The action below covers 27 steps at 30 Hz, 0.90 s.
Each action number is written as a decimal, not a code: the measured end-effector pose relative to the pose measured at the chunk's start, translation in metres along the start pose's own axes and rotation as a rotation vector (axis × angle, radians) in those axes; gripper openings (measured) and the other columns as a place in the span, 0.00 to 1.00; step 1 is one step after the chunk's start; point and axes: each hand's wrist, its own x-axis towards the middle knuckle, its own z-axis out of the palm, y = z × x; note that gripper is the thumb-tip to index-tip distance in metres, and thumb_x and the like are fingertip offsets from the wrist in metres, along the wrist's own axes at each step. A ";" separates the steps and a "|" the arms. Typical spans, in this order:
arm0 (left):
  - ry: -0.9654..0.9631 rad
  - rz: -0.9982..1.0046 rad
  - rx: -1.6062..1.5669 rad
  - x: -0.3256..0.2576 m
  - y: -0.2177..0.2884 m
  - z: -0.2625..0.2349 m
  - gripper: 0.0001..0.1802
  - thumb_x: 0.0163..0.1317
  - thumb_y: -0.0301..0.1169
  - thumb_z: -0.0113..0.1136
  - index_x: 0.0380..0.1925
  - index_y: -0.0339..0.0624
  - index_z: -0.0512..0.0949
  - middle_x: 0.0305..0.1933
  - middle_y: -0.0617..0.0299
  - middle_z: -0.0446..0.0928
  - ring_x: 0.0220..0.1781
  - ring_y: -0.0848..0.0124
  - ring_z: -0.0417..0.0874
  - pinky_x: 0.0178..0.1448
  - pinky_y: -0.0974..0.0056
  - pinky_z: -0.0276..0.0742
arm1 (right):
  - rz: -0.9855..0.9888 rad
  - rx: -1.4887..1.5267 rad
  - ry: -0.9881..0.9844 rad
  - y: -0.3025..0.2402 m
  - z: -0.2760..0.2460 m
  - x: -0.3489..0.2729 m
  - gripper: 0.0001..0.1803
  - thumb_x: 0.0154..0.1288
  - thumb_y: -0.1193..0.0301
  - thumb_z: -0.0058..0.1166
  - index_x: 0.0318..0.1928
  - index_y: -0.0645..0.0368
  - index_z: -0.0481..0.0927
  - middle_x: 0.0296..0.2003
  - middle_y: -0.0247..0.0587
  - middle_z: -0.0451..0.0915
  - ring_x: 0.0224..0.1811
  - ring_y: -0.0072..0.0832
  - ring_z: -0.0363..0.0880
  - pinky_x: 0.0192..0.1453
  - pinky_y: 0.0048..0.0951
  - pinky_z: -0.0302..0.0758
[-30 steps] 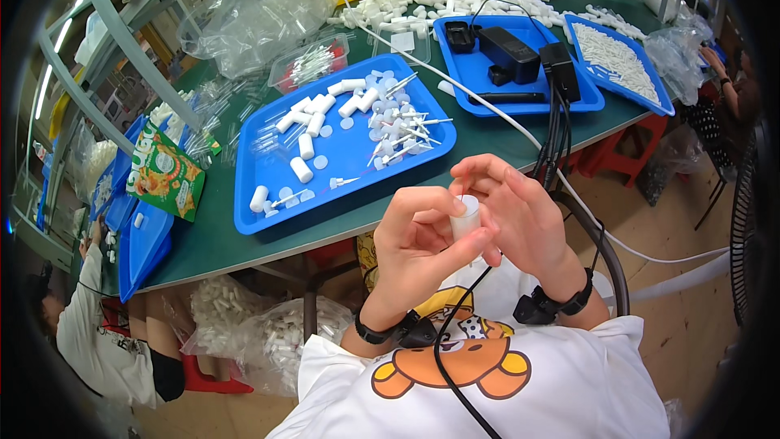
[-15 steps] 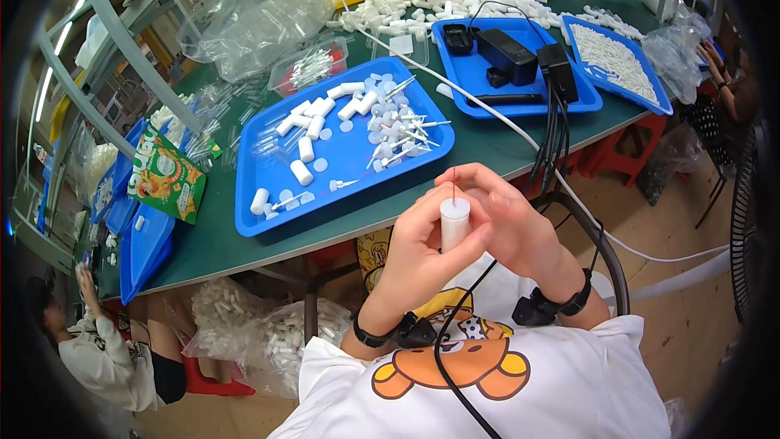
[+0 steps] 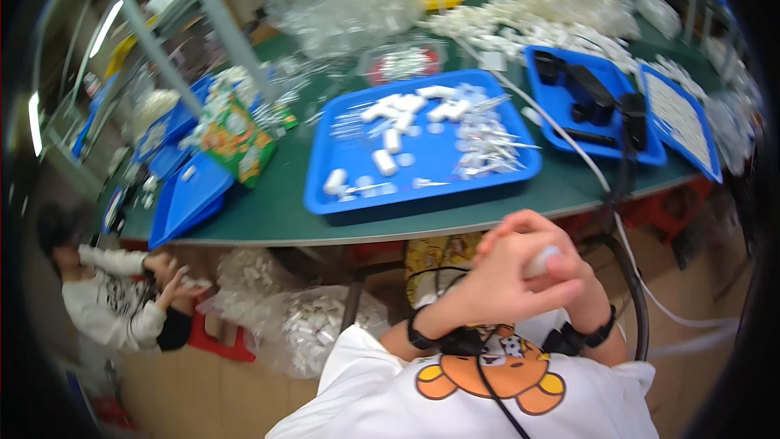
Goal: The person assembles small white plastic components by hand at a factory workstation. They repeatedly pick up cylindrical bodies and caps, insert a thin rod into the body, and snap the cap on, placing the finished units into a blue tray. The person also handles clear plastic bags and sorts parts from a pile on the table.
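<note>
My left hand (image 3: 505,283) is closed around a white plastic cylinder (image 3: 541,261), of which only one pale round end shows. Against it my right hand (image 3: 578,272) is wrapped from the other side, its fingers overlapping the left ones. Most of the cylinder is hidden inside the two hands, held in front of the table edge. Beyond them lies a blue tray (image 3: 366,202) with white cylinders (image 3: 384,162), pale round discs (image 3: 405,160), thin clear tubes and a heap of white pieces with thin pointed stems (image 3: 491,146).
A second blue tray (image 3: 650,154) carries black devices and cables. To its right, another tray holds small white sticks (image 3: 678,118). White parts (image 3: 528,28) pile up at the back. A green snack bag (image 3: 234,138) stands left. Another person (image 3: 114,293) sits lower left, beside bags of parts (image 3: 313,329).
Both hands have shifted right and lower in the picture and closed tighter round the cylinder. The thin red stem above it no longer shows. The view has swung left.
</note>
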 end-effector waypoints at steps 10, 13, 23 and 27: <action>0.220 0.053 0.185 0.006 -0.012 0.013 0.15 0.58 0.38 0.53 0.35 0.36 0.74 0.27 0.63 0.74 0.35 0.73 0.72 0.39 0.65 0.68 | -0.117 0.061 0.114 0.008 0.009 -0.004 0.33 0.52 0.51 0.55 0.51 0.61 0.63 0.44 0.55 0.68 0.44 0.43 0.73 0.48 0.49 0.75; 0.366 0.053 0.049 0.013 -0.025 0.021 0.16 0.58 0.40 0.52 0.35 0.36 0.74 0.27 0.62 0.73 0.33 0.72 0.73 0.37 0.66 0.67 | -0.110 0.070 0.225 0.007 0.014 0.001 0.32 0.57 0.50 0.51 0.53 0.60 0.62 0.44 0.53 0.69 0.45 0.41 0.73 0.49 0.48 0.75; 0.105 -0.058 -0.950 0.005 -0.020 -0.030 0.38 0.60 0.67 0.25 0.34 0.41 0.68 0.17 0.65 0.67 0.12 0.77 0.68 0.14 0.76 0.59 | -0.531 -1.056 0.182 -0.037 0.013 0.025 0.12 0.61 0.68 0.54 0.38 0.64 0.73 0.42 0.41 0.67 0.43 0.25 0.67 0.49 0.24 0.63; 0.176 -0.092 -0.793 0.017 -0.036 -0.039 0.38 0.59 0.68 0.27 0.31 0.41 0.68 0.13 0.63 0.67 0.10 0.74 0.70 0.12 0.73 0.63 | -0.741 -1.246 0.256 -0.054 0.037 0.024 0.16 0.61 0.63 0.54 0.40 0.64 0.72 0.39 0.41 0.65 0.41 0.26 0.64 0.45 0.24 0.61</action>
